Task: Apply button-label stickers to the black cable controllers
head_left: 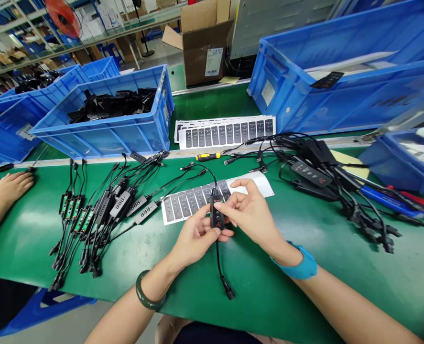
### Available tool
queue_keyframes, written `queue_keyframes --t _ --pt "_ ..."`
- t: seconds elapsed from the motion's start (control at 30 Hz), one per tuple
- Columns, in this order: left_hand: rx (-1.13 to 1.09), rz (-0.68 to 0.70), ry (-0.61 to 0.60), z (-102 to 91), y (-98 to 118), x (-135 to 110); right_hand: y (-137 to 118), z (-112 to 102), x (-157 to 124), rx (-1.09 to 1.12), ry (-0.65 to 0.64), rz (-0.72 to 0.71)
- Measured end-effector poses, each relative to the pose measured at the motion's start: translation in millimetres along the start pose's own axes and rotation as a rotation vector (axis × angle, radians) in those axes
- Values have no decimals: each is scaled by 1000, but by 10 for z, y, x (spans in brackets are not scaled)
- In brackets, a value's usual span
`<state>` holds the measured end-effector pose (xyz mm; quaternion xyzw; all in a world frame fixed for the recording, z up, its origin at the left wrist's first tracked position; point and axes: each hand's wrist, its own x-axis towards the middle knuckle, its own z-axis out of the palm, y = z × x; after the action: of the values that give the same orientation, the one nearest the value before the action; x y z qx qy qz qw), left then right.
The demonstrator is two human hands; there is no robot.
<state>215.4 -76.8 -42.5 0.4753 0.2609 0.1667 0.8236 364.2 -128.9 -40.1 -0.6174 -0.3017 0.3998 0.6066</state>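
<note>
A small black cable controller [217,220], with a dark button label on its face, is held upright between my hands. My left hand [199,236] grips its lower left side with thumb and fingers. The thumb of my right hand [249,210] presses on the upper part of the label, its other fingers curled at the right edge. One cable runs up from the controller, and another hangs down to a black plug [228,289]. Just behind my hands lies a sheet of button labels [183,203], partly hidden by them.
Left lie several cabled controllers [120,203], some with bare green circuit boards [77,208]. Labelled controllers [310,173] pile up at right. Behind are stacked label sheets [228,133], a yellow screwdriver [208,156] and blue bins [107,136]. Another person's hand [13,191] rests at far left.
</note>
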Motion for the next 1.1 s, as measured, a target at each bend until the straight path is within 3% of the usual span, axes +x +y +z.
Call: queue_keyframes --t 0.1,0.3,0.53,0.7,0.9,1.0,1.1 --pt "-50 -29 5 -3 19 4 22 -45 32 -20 -58 41" --pt "-51 -73 -42 14 49 7 41 -7 2 -197 -310 -42" --pt "-22 -112 21 34 -14 35 21 12 64 -143 -164 -31" --pt "-22 -71 90 14 -65 66 50 7 1 -201 -271 -34" --pt "77 -56 64 11 -39 89 81 113 -59 -391 -151 -225" --pt "309 -23 1 -40 94 14 -26 -98 124 -337 -128 -217" --pt "896 129 35 -154 235 -133 -271 -633 387 -570 53 -224"
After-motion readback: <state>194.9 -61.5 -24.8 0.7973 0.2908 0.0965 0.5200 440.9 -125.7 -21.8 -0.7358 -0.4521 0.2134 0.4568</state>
